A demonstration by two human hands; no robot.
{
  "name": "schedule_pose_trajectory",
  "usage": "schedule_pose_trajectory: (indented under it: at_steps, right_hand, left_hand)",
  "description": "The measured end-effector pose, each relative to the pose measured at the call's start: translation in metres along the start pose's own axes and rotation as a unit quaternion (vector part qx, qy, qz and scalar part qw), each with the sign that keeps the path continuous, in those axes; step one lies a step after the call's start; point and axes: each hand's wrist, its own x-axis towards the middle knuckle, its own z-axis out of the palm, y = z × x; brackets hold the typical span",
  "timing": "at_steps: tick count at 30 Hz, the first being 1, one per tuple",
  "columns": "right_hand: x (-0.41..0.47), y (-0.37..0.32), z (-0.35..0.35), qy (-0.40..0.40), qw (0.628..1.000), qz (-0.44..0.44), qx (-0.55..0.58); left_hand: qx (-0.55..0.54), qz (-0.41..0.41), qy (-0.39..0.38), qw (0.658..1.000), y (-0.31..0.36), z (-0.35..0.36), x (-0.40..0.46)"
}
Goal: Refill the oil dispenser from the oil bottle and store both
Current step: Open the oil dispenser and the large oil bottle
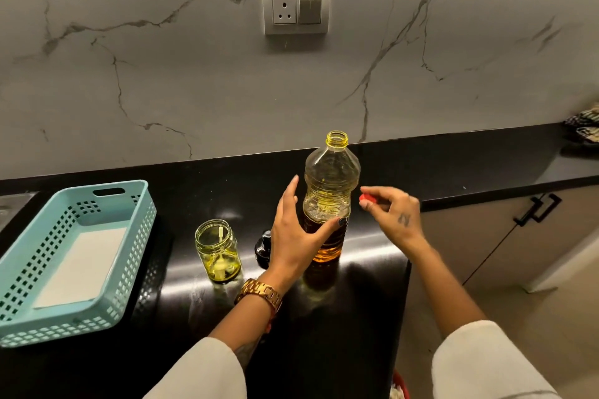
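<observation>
Upright on the black tabletop (372, 269), the uncapped oil bottle (330, 185) is touched by the left hand (293, 233) with released grip, while the right hand (393, 215) pinches its red cap (368, 197), the open dispenser jar (217, 249) standing nearby.

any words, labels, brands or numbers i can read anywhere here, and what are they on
No readable text in this view.
Oil bottle: clear, no label showing.
Glass dispenser jar: no lettering.
Red cap, pinched in the right hand: any marking is too small to tell.
Mark on the back of the right hand: too blurred to read.
Wall socket: unmarked.
</observation>
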Motion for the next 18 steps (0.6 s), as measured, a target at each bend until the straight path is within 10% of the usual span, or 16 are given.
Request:
schedule_pose_trajectory:
  at_steps: [18]
  right_hand:
    - [-0.029, 0.043, 0.035, -0.097, 0.991, 0.074, -0.056]
  left_hand:
    - [0.004, -0.009, -0.018, 1.000, -0.016, 0.001, -0.006]
